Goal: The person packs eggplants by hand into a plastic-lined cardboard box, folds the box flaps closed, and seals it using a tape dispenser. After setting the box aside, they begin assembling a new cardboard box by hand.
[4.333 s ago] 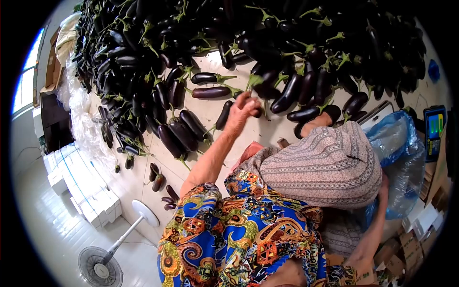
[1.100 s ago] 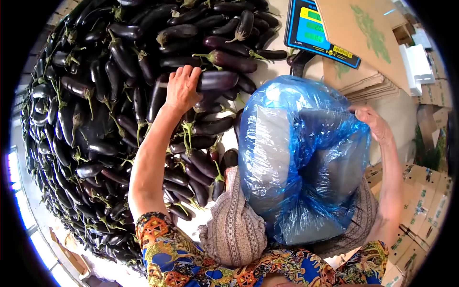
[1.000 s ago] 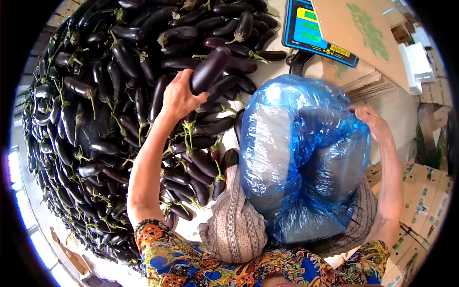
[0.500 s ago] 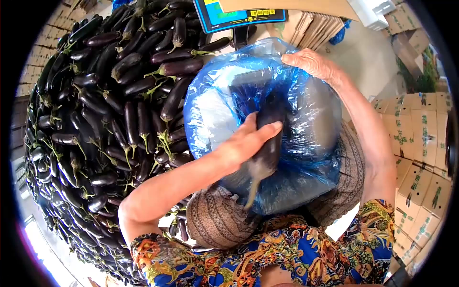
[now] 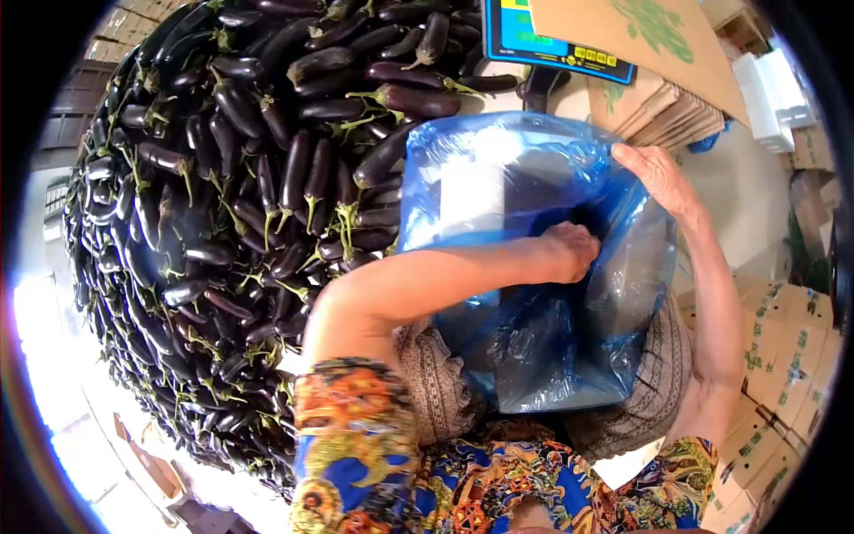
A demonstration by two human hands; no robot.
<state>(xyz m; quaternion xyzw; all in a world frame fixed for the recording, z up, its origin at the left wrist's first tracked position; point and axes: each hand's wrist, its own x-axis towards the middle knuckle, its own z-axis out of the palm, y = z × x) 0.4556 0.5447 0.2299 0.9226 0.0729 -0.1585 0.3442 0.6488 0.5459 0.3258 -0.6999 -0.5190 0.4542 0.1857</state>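
Note:
A blue plastic bag (image 5: 534,378), spread open in a boxy shape, rests over my lap. My left hand (image 5: 574,253) reaches down into its middle with the fingers curled closed. Whatever those fingers hold, if anything, is hidden. On the bag's far right rim, my right hand (image 5: 658,181) grips the plastic, thumb on top and the other fingers partly out of sight. No eggplant shows clearly inside the bag. To the left lies a big heap of dark purple eggplants (image 5: 298,173) with green stems.
A blue-framed scale panel (image 5: 556,55) stands at the far side, partly covered by a cardboard sheet (image 5: 640,40). Flattened cardboard (image 5: 663,116) is stacked beneath it. Printed cartons (image 5: 783,343) are piled on the right, with white foam boxes (image 5: 772,98) behind.
The eggplant that was in my left hand has gone from sight. That hand has moved right, deeper into the bag, and curled up. My right hand stays on the rim; the view has shifted.

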